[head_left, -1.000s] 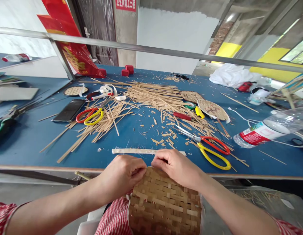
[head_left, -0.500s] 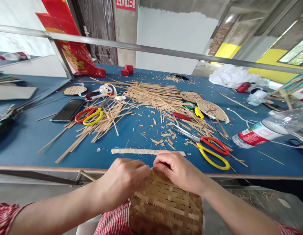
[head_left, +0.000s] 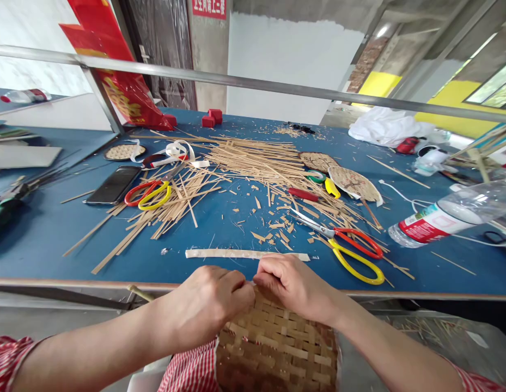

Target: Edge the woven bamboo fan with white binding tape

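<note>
A woven bamboo panel (head_left: 279,345) with a pale edging rests on my lap, below the table's front edge. At its far edge my left hand (head_left: 218,294) is closed, fingers pinched on the rim. Beside it, nearly touching, my right hand (head_left: 291,283) pinches the same far edge with thumb and bent fingers. The fingertips hide the exact spot they grip. Just beyond my hands a pale fabric strip (head_left: 224,253) lies flat along the table. To the right of my right hand lie scissors (head_left: 354,247) with one red and one yellow handle.
Thin bamboo strips (head_left: 253,158) and offcuts cover the table's middle. On the left lie another pair of scissors (head_left: 148,193) and a phone (head_left: 114,185). A plastic bottle (head_left: 440,220) lies at the right. A metal rail (head_left: 244,81) crosses behind.
Both hands stay at the panel's far edge. My left hand has shifted slightly right, closer to the right hand; the things on the table have not moved.
</note>
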A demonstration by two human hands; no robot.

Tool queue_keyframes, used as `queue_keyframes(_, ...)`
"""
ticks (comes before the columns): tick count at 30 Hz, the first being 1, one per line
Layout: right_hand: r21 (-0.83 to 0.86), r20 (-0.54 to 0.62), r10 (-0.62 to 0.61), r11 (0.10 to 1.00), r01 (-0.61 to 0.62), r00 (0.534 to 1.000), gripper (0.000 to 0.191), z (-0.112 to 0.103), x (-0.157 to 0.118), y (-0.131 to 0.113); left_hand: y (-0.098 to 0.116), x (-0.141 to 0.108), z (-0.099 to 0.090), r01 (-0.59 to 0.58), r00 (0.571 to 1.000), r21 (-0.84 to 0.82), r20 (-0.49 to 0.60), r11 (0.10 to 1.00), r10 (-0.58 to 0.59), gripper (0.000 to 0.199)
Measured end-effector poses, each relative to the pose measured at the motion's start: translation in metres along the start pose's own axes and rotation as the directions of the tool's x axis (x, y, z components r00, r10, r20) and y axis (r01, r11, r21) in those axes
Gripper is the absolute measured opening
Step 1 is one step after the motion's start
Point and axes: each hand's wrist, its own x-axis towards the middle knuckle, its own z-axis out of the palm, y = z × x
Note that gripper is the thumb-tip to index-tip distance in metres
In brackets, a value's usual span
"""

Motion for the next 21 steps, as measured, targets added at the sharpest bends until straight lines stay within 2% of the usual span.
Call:
queue_keyframes(5, 0.065, 0.058, 0.027, 0.997, -0.031, 0.998, 0.025, -0.011, 0.005, -0.001, 0.002, 0.002, 0.001, -0.016, 1.000, 0.056, -0.016, 0.998, 0.017, 0.010)
queue_keyframes(12, -0.070, 0.140, -0.062, 0.995, 0.073, 0.988, 0.023, -0.009, 0.009, -0.001, -0.004, 0.003, -0.001, 0.002, 1.000, -0.046, -0.001, 0.999, -0.002, 0.015)
queue_keyframes(17, -0.045, 0.118, -0.068, 0.996, 0.074, 0.991, 0.018, -0.004, 0.007, 0.002, -0.019, 0.008, -0.003, 0.076, 0.997, -0.209, 0.011, 0.975, -0.075, 0.021)
queue_keyframes(19, -0.007, 0.113, -0.054, 0.998, 0.055, 0.992, 0.019, -0.004, 0.006, 0.003, -0.027, 0.010, -0.003, 0.122, 0.992, -0.343, 0.027, 0.932, -0.120, 0.023)
queue_keyframes(21, -0.009, 0.098, -0.026, 1.000, 0.027, 0.995, 0.020, -0.007, 0.005, 0.006, -0.036, 0.010, -0.004, 0.157, 0.987, -0.500, 0.063, 0.852, -0.145, 0.029)
